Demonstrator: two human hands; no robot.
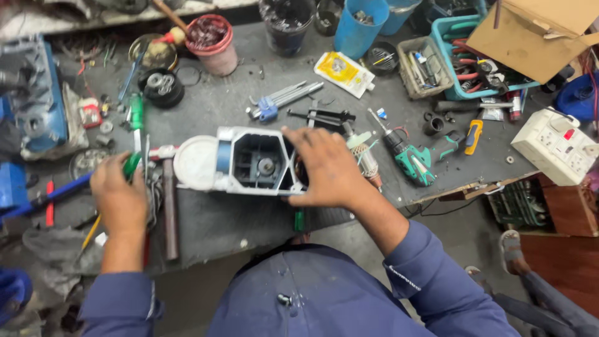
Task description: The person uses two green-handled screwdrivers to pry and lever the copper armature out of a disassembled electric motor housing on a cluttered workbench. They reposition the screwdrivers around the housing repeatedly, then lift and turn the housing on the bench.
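Observation:
A pale grey tool housing (240, 162) with a blue band and a round end cap lies on its side on the dark workbench (218, 106), its open cavity facing me. My right hand (326, 167) rests on the housing's right end, fingers spread over its edge. My left hand (118, 195) is closed around the green handle of a screwdriver (133, 163) at the left, near a hammer (170, 212) that lies upright beside the housing.
A green drill (412, 161), a motor rotor (367, 159) and a hex key set (277, 100) lie behind the housing. Cups, tins and a teal basket (458, 56) line the back. A white socket box (555, 146) sits right, a blue casing (34, 100) left.

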